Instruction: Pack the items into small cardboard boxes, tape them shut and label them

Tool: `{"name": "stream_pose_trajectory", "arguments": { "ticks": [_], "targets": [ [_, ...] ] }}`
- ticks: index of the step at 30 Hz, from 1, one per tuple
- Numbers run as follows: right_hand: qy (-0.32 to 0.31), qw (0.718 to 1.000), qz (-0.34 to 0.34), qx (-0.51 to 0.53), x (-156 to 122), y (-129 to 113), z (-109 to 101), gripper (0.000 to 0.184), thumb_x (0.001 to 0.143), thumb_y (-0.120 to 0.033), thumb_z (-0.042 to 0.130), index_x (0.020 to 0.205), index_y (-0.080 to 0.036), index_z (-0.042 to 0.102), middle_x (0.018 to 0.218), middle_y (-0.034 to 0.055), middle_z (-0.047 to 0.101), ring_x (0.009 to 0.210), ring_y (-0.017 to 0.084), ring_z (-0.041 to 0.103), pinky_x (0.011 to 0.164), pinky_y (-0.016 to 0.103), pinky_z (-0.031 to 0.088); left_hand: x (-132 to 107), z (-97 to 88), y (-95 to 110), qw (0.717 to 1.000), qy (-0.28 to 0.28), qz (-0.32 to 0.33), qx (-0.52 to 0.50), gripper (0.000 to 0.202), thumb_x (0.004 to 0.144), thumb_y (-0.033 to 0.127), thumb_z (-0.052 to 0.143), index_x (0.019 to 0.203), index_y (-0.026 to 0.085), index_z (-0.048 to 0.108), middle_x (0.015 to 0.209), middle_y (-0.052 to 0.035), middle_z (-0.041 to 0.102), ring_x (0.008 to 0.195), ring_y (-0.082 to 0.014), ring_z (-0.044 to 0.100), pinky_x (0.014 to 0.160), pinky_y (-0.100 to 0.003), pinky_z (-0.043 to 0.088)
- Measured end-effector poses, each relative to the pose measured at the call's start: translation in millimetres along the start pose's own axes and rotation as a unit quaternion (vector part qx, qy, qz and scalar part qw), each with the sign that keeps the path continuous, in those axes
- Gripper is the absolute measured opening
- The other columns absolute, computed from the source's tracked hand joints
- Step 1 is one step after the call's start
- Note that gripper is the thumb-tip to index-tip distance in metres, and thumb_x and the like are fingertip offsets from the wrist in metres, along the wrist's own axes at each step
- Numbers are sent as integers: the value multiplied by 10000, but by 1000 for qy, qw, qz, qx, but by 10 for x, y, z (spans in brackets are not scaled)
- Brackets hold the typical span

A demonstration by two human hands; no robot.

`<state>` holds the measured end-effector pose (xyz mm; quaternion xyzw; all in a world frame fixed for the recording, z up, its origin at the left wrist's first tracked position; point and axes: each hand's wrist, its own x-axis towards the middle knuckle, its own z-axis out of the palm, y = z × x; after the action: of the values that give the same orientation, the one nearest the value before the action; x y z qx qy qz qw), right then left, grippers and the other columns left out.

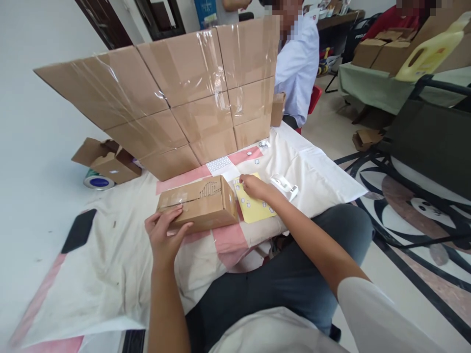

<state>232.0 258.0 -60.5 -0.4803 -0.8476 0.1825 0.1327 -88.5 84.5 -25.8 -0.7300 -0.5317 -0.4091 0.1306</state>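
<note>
A small brown cardboard box (200, 203) lies on a white and pink cloth (110, 264) in front of me. My left hand (165, 233) rests on its near left end, fingers curled over the edge and holding it. My right hand (253, 186) reaches past the box's right end and pinches at a yellow sticker sheet (253, 206) dotted with small white labels. What the fingertips hold is too small to make out. A white sheet of tiny labels (220, 164) lies just behind the box.
A tall wall of taped cardboard boxes (184, 98) stands behind the work spot. A white tape dispenser (285, 185) sits right of the yellow sheet. An open box (106, 159) and tape roll (98, 181) lie at the left. A person in a light shirt (298, 63) sits behind the wall.
</note>
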Motion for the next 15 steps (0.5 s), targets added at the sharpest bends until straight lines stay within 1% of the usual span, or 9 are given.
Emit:
{"name": "stream_pose_trajectory", "arguments": {
  "ticks": [3,5,7,10,15],
  "targets": [
    [9,1000,2,-10,-162,-16,-19,229,990,-187,536,1197,-141,623,1214,138,650,1014,222,654,882,303,481,-6,32,12,999,34,17,-17,331,871,403,794,1134,241,673,1169,-92,777,1047,-274,678,956,-471,437],
    [11,1000,-4,-20,-233,-58,-19,239,1016,-289,554,1195,-157,644,1207,132,626,1011,225,653,877,305,477,-14,43,23,999,40,21,-26,341,855,385,816,1129,230,684,1170,-100,777,1044,-272,678,963,-462,426],
    [13,999,-8,-34,-246,-125,2,268,1018,-332,571,1214,-170,656,1192,129,610,1037,236,645,882,308,472,-26,43,30,999,42,21,-27,355,849,373,823,1143,229,685,1173,-101,776,1049,-273,669,963,-458,422],
    [17,998,-3,-53,-177,-238,76,294,1008,-307,594,1268,-182,648,1189,132,602,1071,253,633,887,314,466,-48,31,31,998,49,23,-24,369,852,366,819,1168,236,681,1174,-98,775,1058,-280,653,957,-456,425],
    [22,998,-7,-63,-45,-323,228,260,997,-227,577,1248,-177,624,1209,131,603,1047,248,631,834,307,464,-56,28,35,999,41,18,-28,368,857,346,813,1178,236,672,1181,-97,771,1086,-288,652,979,-465,419]
  ]
}}
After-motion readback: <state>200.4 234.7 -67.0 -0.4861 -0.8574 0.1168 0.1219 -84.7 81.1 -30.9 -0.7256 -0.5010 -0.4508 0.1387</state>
